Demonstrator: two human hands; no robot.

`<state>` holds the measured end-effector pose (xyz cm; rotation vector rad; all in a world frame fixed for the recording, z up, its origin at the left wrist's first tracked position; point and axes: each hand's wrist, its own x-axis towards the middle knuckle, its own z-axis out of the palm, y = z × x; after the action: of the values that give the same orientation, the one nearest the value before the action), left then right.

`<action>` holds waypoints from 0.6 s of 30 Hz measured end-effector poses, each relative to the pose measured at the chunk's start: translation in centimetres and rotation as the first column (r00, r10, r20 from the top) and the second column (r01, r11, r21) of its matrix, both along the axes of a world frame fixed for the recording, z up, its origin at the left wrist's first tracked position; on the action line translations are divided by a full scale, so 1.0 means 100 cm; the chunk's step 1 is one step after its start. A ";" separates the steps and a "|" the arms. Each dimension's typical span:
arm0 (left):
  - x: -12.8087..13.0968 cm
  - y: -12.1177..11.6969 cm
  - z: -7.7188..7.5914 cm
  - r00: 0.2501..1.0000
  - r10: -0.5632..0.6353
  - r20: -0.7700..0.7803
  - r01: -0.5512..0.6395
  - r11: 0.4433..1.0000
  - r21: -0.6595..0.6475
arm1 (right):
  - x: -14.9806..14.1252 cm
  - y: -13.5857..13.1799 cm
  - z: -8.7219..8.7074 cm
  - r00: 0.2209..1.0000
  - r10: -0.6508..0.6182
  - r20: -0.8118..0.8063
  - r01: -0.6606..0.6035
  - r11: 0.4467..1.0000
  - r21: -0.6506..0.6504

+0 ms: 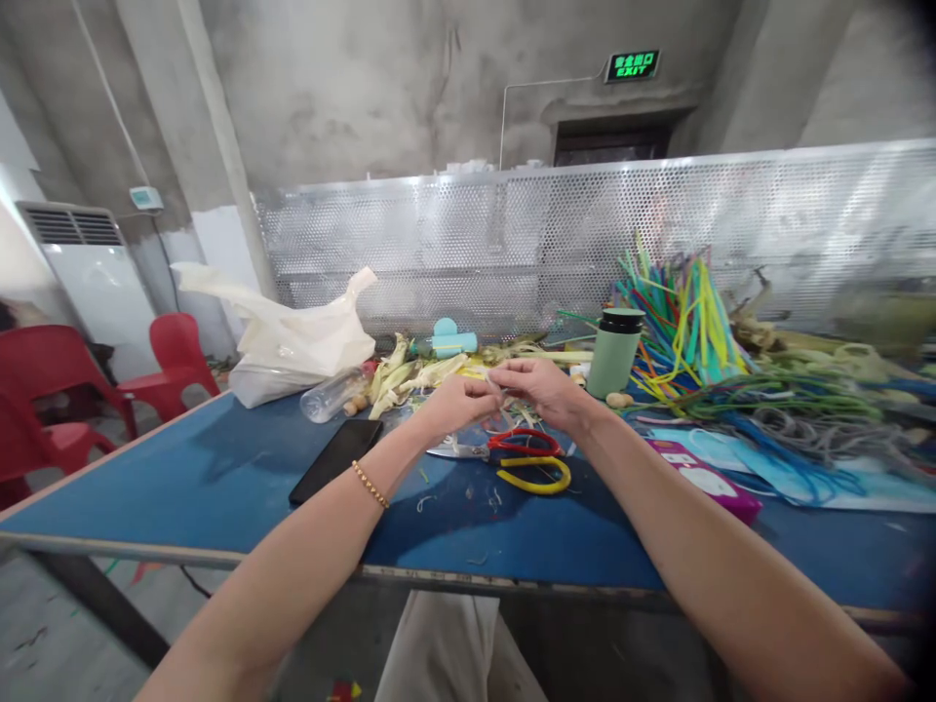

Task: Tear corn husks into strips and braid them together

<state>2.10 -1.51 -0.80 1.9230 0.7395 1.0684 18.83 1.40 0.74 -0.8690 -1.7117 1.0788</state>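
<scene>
My left hand (460,405) and my right hand (537,388) meet above the blue table, their fingertips pinched close together. Between them is something small, thin and pale, too blurred to name. Just below the hands lie scissors (526,446) with one red and one yellow handle, blades pointing left. Left of them, near my beaded wrist, rests a black phone (336,460). Behind the hands, pale corn husks (409,375) and scraps are strewn about.
A white plastic bag (299,336) and a clear bottle (331,395) stand at the left. To the right are a green tumbler (615,353), a bundle of coloured strips (691,317), a purple pack (706,480) and tangled cords (804,429). A perforated metal panel (453,244) rises behind.
</scene>
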 end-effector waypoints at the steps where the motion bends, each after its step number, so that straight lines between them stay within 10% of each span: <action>1: 0.000 0.000 0.000 1.000 0.003 -0.003 -0.003 1.000 -0.022 | -0.001 -0.001 0.001 0.998 0.004 -0.069 -0.006 1.000 -0.025; 7: -0.002 0.004 -0.003 0.998 0.048 -0.046 -0.053 0.992 -0.115 | 0.000 -0.007 0.012 0.995 -0.020 -0.096 0.034 0.988 0.152; 18: -0.008 0.010 -0.005 1.000 0.001 0.007 0.001 0.969 -0.246 | -0.001 -0.012 0.014 0.979 -0.121 0.166 -0.015 0.767 0.641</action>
<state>1.32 -0.54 -1.33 1.7064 0.8278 0.9357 18.68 0.15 2.14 -0.5793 -2.0227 0.3041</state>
